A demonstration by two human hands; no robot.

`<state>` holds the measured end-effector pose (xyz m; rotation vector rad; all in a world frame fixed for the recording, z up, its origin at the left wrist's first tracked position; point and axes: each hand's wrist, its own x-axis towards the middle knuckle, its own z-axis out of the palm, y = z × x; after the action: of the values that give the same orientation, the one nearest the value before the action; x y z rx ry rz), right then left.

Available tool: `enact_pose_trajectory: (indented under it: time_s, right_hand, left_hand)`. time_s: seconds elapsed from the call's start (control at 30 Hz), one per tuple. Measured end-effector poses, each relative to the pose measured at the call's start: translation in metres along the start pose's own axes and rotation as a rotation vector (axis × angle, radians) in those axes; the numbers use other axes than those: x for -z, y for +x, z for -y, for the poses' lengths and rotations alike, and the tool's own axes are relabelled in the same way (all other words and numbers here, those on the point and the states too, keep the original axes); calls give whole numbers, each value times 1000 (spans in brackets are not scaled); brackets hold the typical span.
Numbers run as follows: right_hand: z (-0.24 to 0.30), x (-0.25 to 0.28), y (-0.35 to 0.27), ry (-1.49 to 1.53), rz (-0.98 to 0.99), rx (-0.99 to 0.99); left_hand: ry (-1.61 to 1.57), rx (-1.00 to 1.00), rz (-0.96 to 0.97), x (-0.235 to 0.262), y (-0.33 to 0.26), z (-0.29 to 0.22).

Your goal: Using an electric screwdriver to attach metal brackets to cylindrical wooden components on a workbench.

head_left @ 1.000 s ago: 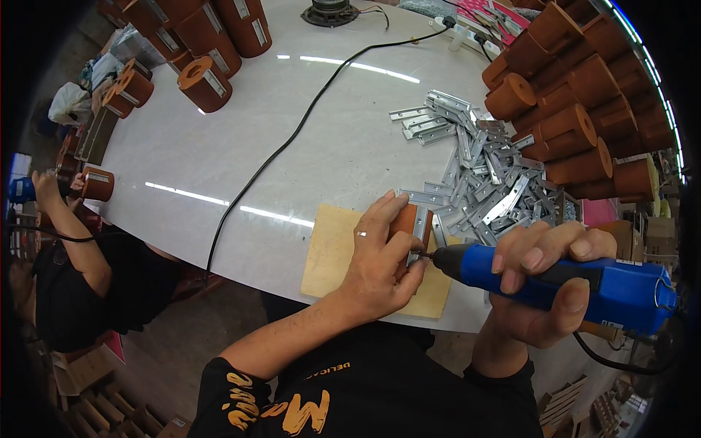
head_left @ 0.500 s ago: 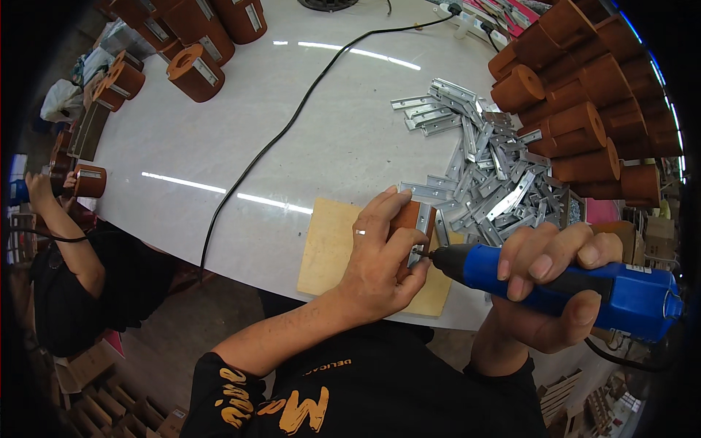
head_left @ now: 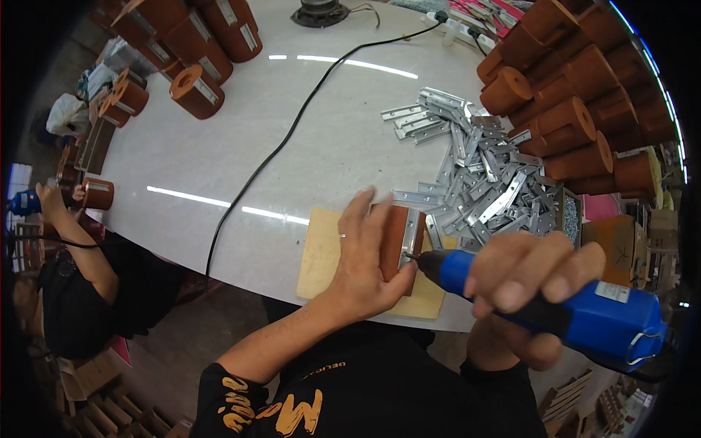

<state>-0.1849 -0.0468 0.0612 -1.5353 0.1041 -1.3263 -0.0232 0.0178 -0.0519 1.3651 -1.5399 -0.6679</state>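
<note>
The middle of the yellow board (head_left: 321, 244) is covered by the left grip (head_left: 361, 274) and the brown cylinder (head_left: 392, 233), whose left part lies behind that grip's blurred fingers. Right of the board, the right grip (head_left: 537, 271) is blurred as well and hides the middle of the blue driver (head_left: 610, 325); whether its bit touches the metal strip (head_left: 411, 232) is too small to tell. Beyond the board, the top edge cuts off the round black speaker (head_left: 320, 13). Far left of it, a co-worker's blue tool (head_left: 25, 203) fades into the dark rim.
</note>
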Motion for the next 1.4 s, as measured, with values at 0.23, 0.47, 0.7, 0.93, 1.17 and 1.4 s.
enact_pose_trajectory:
  time_s: [0.23,0.47,0.7,0.93,1.17,1.4]
  right_hand:
    - [43,29,-28,20,-512,-143]
    - [21,28,-96,-153,-588,-953]
    - [17,9,-111,-5,-420,-1075]
    - [21,7,-109,-35,-354,-1084]
    - [3,14,-116,88,-551,-1103]
    - [2,26,-116,-79,-663,-955]
  left_hand:
    - [335,175,315,21,7,-2]
    - [-272,-138,109,6,-53,-8]
    - [-108,-37,220,17,-60,-11]
    - [122,-96,224,16,-52,-23]
    - [91,-325,418,21,-39,-35]
    - [113,107,301,30,4,-22]
